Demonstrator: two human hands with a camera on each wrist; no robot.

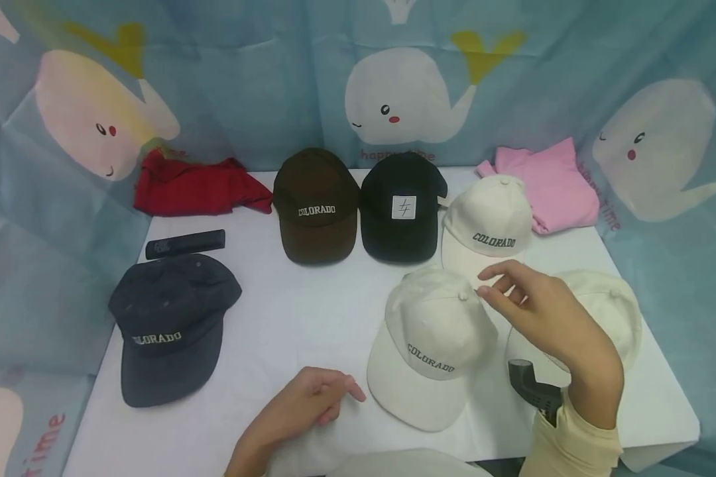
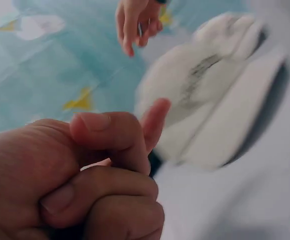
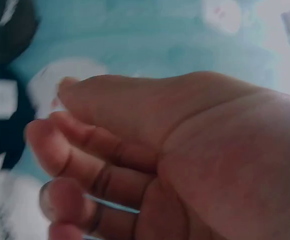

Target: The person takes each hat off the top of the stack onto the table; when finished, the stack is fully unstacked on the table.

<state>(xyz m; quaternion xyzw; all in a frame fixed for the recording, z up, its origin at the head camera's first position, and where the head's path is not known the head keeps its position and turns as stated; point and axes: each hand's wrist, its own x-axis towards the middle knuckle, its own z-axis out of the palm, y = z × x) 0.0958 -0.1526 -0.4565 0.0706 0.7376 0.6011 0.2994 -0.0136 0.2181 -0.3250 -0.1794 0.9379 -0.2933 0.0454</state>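
Observation:
A white cap (image 1: pixel 435 331) lettered COLORADO lies on the table in front of me, its brim towards the near edge. My right hand (image 1: pixel 531 305) hovers above its right side, fingers loosely bent and holding nothing. To the left of the brim is my left hand (image 1: pixel 310 401), loosely curled, with nothing in it and the index finger pointing at the cap. A second white COLORADO cap (image 1: pixel 492 215) sits behind. The third white cap (image 1: pixel 614 318) is partly covered by my right forearm. In the left wrist view, the left hand (image 2: pixel 100 175) appears close up beside the blurred caps.
A brown cap (image 1: pixel 316 205) and a black cap (image 1: pixel 401 212) stand side by side at the back. Red cloth (image 1: pixel 197 185) and pink cloth (image 1: pixel 555 185) lie at the back corners. On the left are a navy cap (image 1: pixel 170 324) and a small black case (image 1: pixel 185 244).

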